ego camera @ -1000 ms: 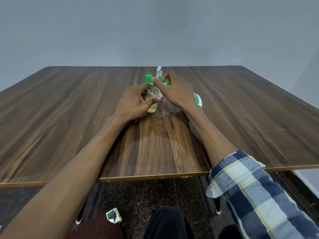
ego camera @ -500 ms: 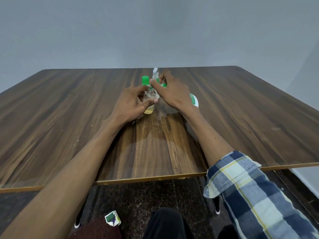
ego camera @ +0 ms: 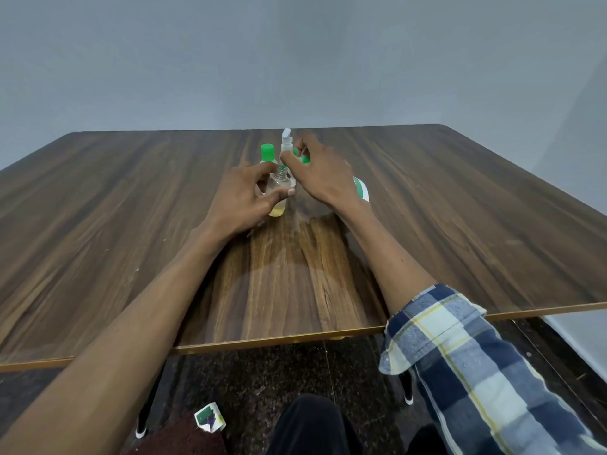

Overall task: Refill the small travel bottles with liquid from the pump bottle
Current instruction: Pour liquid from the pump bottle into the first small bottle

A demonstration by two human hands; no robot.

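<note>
The open travel bottle [ego camera: 278,195] stands upright on the wooden table [ego camera: 131,224], a clear little bottle with its threaded neck bare and a shallow layer of yellowish liquid at the bottom; the left hand [ego camera: 241,197] holds it, fingers wrapped round its far left side and the thumb laid across its front, so the grip is snug on the body of the bottle. Directly above that grip and slightly to the right, the white nozzle of the pump bottle [ego camera: 286,141] rises over the open neck; the right hand [ego camera: 323,177] is curled round it, thumb pressed against its stem just below the nozzle, the fingers bent over the far side; most of the pump bottle is hidden behind this hand, though a white and green patch that may be its body shows past the wrist, and I cannot tell for certain. Just behind the left hand's fingertips stands a second travel bottle [ego camera: 266,156] with a green cap, upright and close beside the held one; further green caps [ego camera: 303,158] peep out between the right hand's fingers, too hidden to tell what they top. Nearer than both grips, a checked sleeve [ego camera: 466,356] covers the right forearm; beneath the table edge a small printed packet [ego camera: 209,421] lies on the dark floor.
</note>
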